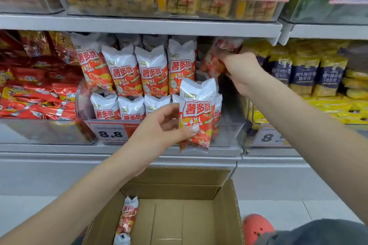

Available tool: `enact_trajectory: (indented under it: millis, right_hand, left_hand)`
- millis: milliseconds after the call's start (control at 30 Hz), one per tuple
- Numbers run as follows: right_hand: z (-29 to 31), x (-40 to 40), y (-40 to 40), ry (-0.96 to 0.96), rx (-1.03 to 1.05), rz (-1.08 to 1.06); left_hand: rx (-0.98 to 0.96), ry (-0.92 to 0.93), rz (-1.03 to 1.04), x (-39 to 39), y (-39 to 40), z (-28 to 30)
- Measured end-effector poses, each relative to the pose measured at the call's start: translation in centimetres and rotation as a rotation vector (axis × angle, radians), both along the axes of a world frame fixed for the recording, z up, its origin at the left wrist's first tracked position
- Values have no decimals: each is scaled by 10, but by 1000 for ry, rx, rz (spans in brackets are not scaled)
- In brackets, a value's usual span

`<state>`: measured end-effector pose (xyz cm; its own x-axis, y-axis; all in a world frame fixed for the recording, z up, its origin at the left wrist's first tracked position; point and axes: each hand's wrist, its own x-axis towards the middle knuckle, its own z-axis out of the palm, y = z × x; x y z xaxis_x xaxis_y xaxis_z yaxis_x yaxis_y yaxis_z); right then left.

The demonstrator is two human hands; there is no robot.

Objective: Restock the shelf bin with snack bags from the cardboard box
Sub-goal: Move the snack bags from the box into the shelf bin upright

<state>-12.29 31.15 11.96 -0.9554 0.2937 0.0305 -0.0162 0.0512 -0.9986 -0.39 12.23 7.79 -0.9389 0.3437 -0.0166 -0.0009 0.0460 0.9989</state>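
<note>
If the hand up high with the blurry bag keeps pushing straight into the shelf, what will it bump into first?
Probably nothing soon. The right hand points its bag into the dark gap at the bin's right end, beside the upright bags. That gap looks free, though its depth is unclear; the back comes eventually.

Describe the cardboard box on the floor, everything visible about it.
The cardboard box is plain brown corrugated card, standing open-topped on the pale floor below the shelf, its far flap folded up and back. Its bare bottom shows, crossed by fold creases. One snack bag leans upright against the left inner wall, with something white below it, cut off by the frame. An orange clog sits just beside its right wall. Neither hand touches it.
</note>
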Motion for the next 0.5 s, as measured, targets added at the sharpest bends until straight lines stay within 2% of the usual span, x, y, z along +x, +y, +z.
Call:
enact_trajectory:
  millis: [100, 333, 500]
  right_hand:
    - [12, -23, -9, 20, 91, -69]
    - [21, -60, -11, -94, 15, 125]
    - [7, -83, -2, -79, 200, 80]
  left_hand:
    - [-18, 11, -19, -8, -4, -1]
    - [22, -1, -18, -12, -12, -6]
    - [49, -24, -30, -9, -12, -7]
